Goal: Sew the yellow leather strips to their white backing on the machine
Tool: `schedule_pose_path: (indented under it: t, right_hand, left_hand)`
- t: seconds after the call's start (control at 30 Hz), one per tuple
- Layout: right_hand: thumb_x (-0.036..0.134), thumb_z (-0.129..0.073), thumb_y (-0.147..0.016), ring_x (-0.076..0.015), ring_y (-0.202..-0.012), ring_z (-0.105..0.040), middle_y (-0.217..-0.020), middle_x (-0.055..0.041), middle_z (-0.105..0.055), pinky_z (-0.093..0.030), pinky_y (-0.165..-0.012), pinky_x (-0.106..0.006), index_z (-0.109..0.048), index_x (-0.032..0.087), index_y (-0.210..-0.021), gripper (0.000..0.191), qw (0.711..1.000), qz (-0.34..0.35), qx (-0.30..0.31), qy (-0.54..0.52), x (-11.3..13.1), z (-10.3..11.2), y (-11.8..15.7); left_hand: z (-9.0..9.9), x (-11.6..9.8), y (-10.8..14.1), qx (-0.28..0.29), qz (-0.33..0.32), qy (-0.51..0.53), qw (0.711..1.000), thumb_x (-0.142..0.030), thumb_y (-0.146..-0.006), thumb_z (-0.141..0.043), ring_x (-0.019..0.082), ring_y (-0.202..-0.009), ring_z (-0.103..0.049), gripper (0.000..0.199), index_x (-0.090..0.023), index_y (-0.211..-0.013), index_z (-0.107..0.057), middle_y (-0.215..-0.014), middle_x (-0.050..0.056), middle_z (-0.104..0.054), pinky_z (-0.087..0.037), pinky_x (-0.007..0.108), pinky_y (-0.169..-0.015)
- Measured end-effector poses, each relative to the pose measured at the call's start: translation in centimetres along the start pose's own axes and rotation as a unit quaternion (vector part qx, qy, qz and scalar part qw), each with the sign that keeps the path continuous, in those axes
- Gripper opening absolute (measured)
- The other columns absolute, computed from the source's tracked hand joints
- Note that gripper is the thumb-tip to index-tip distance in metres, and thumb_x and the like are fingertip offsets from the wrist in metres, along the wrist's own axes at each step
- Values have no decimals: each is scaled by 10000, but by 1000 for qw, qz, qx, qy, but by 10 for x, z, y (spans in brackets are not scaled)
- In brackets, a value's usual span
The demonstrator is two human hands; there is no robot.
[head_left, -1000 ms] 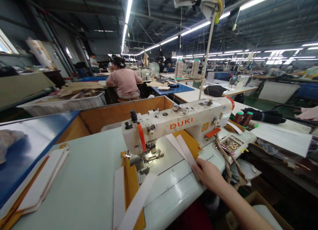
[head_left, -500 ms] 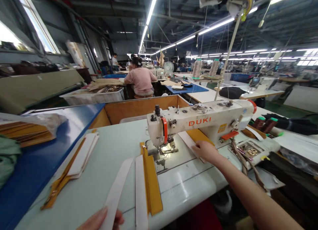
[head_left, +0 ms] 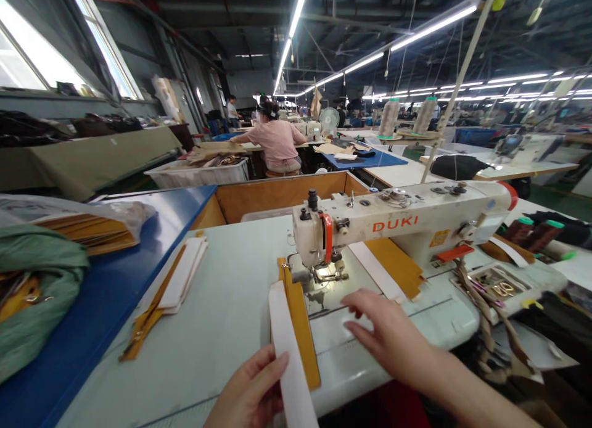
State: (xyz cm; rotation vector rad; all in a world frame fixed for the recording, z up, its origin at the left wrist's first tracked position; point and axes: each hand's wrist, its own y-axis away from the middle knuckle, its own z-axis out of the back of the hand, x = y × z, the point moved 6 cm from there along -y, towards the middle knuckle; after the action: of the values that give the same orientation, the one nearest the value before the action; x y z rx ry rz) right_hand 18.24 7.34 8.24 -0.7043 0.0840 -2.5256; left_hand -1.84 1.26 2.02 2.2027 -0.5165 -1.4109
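Left hand pinches white strip by mustard piece, not yet under presser foot; right hand empty, thumb and fingers apart

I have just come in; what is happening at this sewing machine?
The person's left hand holds a white strip along a mustard-coloured piece. The right hand is open and empty, in front of the sewing machine. Another white strip and more mustard-coloured material lie by the machine's base.
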Motion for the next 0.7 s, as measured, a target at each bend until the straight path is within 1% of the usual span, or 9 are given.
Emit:
schedule_pose_path:
  t: [0.03, 0.1, 0.2, 0.3, 0.37, 0.47, 0.53, 0.63, 0.7]
  right_hand:
    - [183, -535, -902, -171, -929, -616, -1038, -60, -651, -487, -808, -270, -541, 201, -1218, 317, 996, 73, 1, -49, 21, -7, 3]
    - [164, -496, -905, -179, -846, -608, -982, -50, -662, -487, -734, -276, -517, 214, -1264, 363, 981, 184, -5, -56, 51, -22, 9]
    - [156, -443, -932, -175, -723, -580, -865, -43, -669, -455, -638, -278, -569, 186, -1183, 283, 963, 265, -54, -21, 69, -38, 12]
    - [184, -391, -987, -164, -694, -568, -808, -37, -664, -439, -617, -281, -613, 174, -1050, 231, 952, 286, -107, -16, 65, -45, 11]
    - [200, -371, -1004, -163, -694, -565, -807, -36, -661, -439, -617, -283, -612, 170, -1050, 247, 948, 295, -119, -16, 60, -49, 9]
    - [204, -374, -1009, -159, -735, -578, -863, -37, -670, -456, -653, -280, -601, 168, -1072, 238, 948, 296, -115, -24, 55, -56, 5]
    - [188, -387, -1002, -154, -804, -595, -940, -40, -679, -475, -715, -271, -595, 173, -1076, 221, 951, 287, -107, -40, 52, -59, 2]
    - [132, -375, -970, -159, -907, -597, -1053, -65, -670, -484, -800, -276, -556, 172, -1165, 269, 955, 274, -99, -55, 52, -61, 1]
    - [127, -363, -950, -176, -909, -587, -1057, -82, -663, -487, -804, -297, -521, 167, -1228, 322, 957, 269, -95, -49, 53, -60, 1]
  left_hand:
    - [-6, 1, -4, 13, -4, -2, 1000, -391, -586, -863, 208, -726, -683, 428, -158, -915, -719, -848, 78, -742, -540, 287, -669]
    - [-13, 3, -13, 32, -12, -3, 999, -392, -549, -880, 185, -676, -657, 444, -153, -887, -719, -797, 63, -732, -526, 273, -639]
    - [-13, 3, -24, 45, -41, -3, 998, -359, -514, -899, 141, -598, -615, 432, -149, -843, -714, -741, 35, -717, -495, 235, -601]
    - [-8, 3, -29, 44, -53, -10, 998, -325, -518, -898, 123, -567, -593, 414, -149, -841, -708, -702, 13, -702, -484, 222, -589]
    - [-3, 2, -31, 25, -54, -18, 998, -328, -530, -893, 123, -561, -589, 410, -150, -847, -705, -673, 4, -689, -479, 216, -567]
    - [4, -5, -31, -20, -72, -17, 997, -342, -544, -887, 115, -561, -589, 398, -149, -837, -698, -671, 0, -686, -470, 195, -534]
    - [6, -10, -30, -43, -80, 3, 996, -310, -515, -897, 112, -561, -593, 400, -147, -816, -690, -683, 1, -692, -478, 187, -532]
    - [5, -14, -30, -71, -67, 51, 994, -199, -494, -887, 115, -554, -607, 354, -140, -770, -672, -658, 1, -686, -500, 186, -546]
    - [3, -14, -30, -83, -59, 80, 992, -108, -551, -828, 117, -562, -621, 261, -135, -749, -660, -647, 3, -682, -510, 182, -558]
